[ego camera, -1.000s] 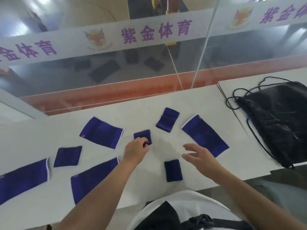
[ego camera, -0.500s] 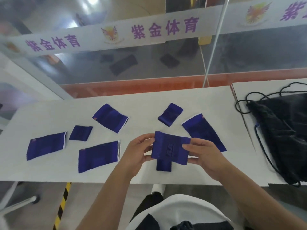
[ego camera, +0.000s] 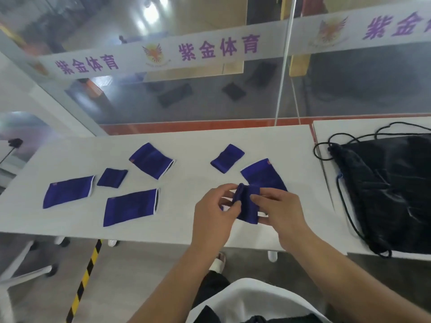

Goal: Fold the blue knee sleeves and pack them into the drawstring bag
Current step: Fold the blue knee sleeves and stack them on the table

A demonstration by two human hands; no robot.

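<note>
Mid-fold. Both hands hold one blue sleeve [ego camera: 247,205] just above the desk [ego camera: 186,220], near its front edge. Left hand [ego camera: 213,212] pinches the left edge, where the fabric is bunched or doubled over; right hand [ego camera: 281,210] grips the right side, thumb on top, fingers underneath. Both are closed on the cloth, neither is free. Can't tell how many layers are in the fold.

Not yet packed: three flat sleeves on the left half of the desk, far left [ego camera: 68,191], front [ego camera: 131,207] and back [ego camera: 151,160], plus a fourth flat one [ego camera: 262,174] just behind the hands. Two small folded pieces lie among them, one on the left [ego camera: 112,177] and one at centre back [ego camera: 227,158]. Nothing visibly in the bag [ego camera: 391,190].

Next, as I read it: finish the fold, press it flat, then either set it down or carry it right to the bag. The bag lies flat and black on the adjoining desk [ego camera: 326,136], well apart from the hands, cords [ego camera: 321,148] looped loose at the top. Its mouth looks closed or collapsed, so it'll likely need one hand to open it. Soft stretchy fabric, so the fold may spring open if released early.

Surface: plain white desk, matte. Room: glass partition [ego camera: 210,99] behind the desk with a frosted band [ego camera: 163,54] of purple lettering and a logo, red strip at its base, grey floor, yellow-black hazard tape [ego camera: 86,276] below.
</note>
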